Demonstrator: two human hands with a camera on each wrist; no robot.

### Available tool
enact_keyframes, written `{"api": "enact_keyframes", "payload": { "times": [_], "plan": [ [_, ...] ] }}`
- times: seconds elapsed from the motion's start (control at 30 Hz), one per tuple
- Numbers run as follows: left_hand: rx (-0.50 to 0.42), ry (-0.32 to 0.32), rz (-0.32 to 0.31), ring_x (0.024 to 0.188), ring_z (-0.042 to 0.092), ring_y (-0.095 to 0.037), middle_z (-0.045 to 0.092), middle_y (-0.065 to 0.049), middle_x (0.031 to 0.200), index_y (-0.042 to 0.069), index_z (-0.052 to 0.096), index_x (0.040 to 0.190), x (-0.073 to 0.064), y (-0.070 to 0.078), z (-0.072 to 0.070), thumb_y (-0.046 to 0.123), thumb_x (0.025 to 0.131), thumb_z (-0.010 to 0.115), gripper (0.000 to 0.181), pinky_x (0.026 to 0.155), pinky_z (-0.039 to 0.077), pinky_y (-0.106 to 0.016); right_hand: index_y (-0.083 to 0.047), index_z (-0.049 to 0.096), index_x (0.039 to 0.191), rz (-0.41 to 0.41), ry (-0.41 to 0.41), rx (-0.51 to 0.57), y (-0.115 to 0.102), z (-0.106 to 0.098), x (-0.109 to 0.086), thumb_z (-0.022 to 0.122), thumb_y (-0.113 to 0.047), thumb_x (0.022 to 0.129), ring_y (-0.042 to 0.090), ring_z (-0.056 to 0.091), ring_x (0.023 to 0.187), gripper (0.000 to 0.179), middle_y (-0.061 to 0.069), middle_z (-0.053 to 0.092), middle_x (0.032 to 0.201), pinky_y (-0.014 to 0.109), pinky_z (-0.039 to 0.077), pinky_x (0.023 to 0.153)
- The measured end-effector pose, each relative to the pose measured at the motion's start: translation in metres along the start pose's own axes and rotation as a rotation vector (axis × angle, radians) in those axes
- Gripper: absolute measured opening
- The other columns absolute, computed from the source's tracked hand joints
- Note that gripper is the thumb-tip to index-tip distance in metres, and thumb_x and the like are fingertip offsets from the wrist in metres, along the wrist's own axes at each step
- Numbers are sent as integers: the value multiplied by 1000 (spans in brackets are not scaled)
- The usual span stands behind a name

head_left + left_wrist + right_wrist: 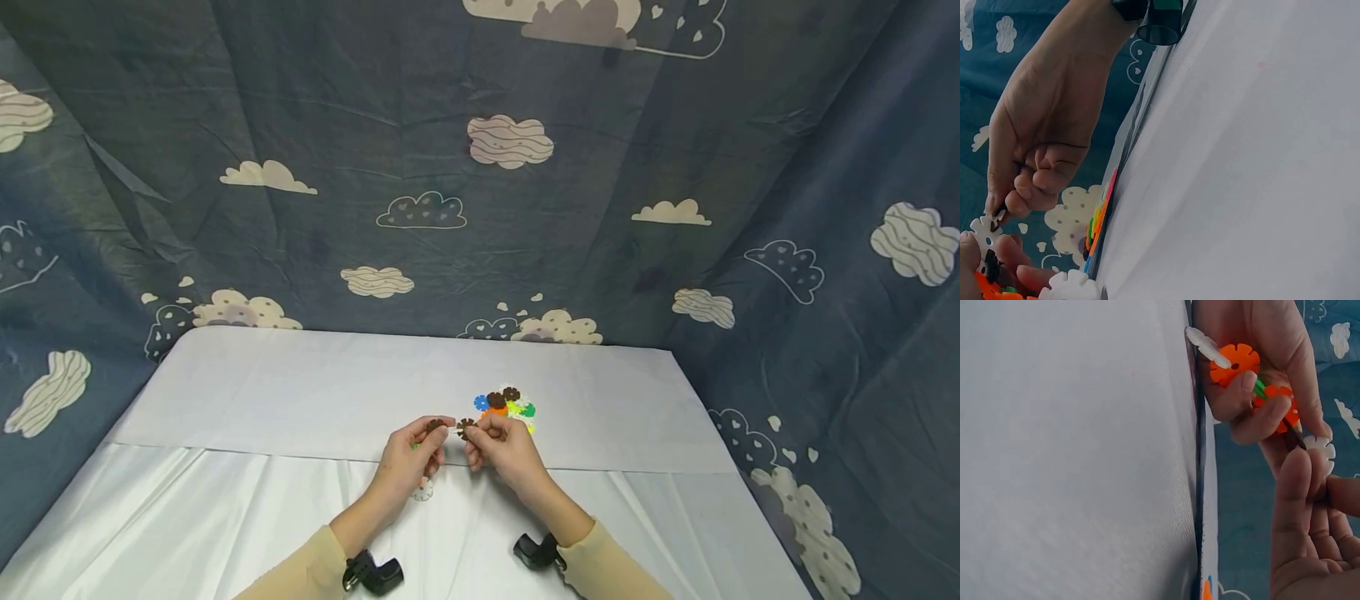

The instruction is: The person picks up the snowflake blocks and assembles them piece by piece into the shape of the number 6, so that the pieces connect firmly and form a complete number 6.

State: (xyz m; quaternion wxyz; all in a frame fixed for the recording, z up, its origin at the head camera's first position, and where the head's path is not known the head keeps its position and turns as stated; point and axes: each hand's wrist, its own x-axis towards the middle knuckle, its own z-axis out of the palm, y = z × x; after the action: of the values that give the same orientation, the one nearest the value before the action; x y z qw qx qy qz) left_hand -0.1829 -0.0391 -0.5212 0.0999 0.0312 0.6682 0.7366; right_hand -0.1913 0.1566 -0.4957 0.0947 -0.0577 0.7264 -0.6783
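Left hand [408, 457] curls round a chain of notched discs [1242, 357], orange, green, brown and white, above the white-covered table [285, 392]. Right hand [513, 457] pinches a brown disc [466, 429] at the chain's white end disc [1322, 450]; joined or not, cannot tell. Multicoloured disc pile [497, 401] just beyond right hand.

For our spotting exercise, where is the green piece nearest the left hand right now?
In the right wrist view, right of centre, the green piece sits between two orange discs, in the left hand.
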Motion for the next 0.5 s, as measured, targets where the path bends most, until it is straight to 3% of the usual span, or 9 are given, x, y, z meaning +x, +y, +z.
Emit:
{"api": "enact_keyframes", "payload": {
  "times": [0.27, 0.5],
  "plan": [
    [-129, 6, 0, 68, 58, -11, 65, -6, 87, 7, 62, 142, 4, -4, 0, 32, 107, 65, 43, 57, 51, -21, 15, 66, 111, 5, -4, -33, 0, 0, 2, 67, -15, 105, 10, 66, 63, 30, 26, 72, 91, 23, 60, 60],
    [-213, 45, -7, 65, 57, -12, 62, 0, 77, 7, 60, 140, 4, -2, 0, 28, 109, 63, 38, 60, 53, -22, 14, 67, 114, 11, -59, -96, 2, 0, 1, 68, -20, 105, 11, 66, 60, 34, 18, 73, 88, 27, 61, 59]
  ]
}}
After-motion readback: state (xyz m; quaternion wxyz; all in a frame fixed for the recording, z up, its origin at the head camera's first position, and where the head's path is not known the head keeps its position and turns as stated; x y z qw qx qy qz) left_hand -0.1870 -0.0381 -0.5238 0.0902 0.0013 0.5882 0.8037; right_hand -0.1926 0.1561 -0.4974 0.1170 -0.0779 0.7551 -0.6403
